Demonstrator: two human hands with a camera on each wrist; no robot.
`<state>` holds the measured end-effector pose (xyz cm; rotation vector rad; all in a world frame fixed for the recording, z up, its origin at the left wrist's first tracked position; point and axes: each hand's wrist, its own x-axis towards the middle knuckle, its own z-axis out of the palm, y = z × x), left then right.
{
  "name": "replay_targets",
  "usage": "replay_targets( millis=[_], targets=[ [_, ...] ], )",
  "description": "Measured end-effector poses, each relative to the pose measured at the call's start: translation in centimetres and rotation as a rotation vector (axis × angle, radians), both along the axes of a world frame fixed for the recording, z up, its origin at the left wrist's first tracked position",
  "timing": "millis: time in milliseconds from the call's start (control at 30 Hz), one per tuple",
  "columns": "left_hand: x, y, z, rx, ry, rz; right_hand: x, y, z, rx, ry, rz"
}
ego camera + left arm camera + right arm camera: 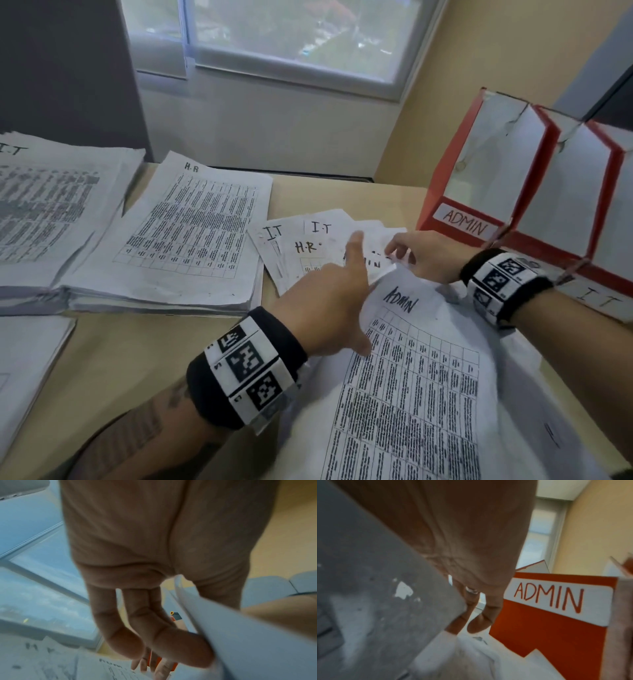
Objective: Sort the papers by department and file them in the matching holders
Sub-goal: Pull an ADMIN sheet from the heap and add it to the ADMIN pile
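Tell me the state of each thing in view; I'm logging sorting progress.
I.T stack: flat on desk, far left.
H.R stack: flat, beside it.
Unsorted sheets: fanned out, mixed labels.
ADMIN sheet: lifted edge held by left hand.
Right hand: pinching a fanned sheet.
ADMIN holder: upright.

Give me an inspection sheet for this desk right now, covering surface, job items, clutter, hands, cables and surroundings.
Surface: tan desk, mostly papered.
Job's things: I.T stack and H.R stack at left; fanned unsorted sheets in the middle; ADMIN sheet nearest; red ADMIN holder, I.T holder beside it.
Clutter: nothing seen.
Hands: left hand has a sheet in its grip; right hand pinches a fanned sheet.
Cables: nothing seen.
Surroundings: window, cream wall.
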<state>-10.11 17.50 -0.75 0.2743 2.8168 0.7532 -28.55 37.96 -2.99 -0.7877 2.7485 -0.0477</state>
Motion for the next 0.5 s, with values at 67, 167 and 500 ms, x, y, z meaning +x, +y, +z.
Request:
replay_targets(
  millis=[67, 167, 500],
  targets=[
    [-0.3, -0.3, 0.0, 0.048, -0.048, 0.106, -0.2, -0.2, -0.2, -0.043, 0.012, -0.013],
    [-0.5, -0.9, 0.0, 0.066, -0.085, 0.17, -0.3, 0.2, 0.4, -0.07, 0.065, 0.013],
    [-1.1, -1.4, -0.9, 0.308, 0.396, 0.161, 6.4, 4.4, 7.7, -0.62, -0.245, 0.143]
  ],
)
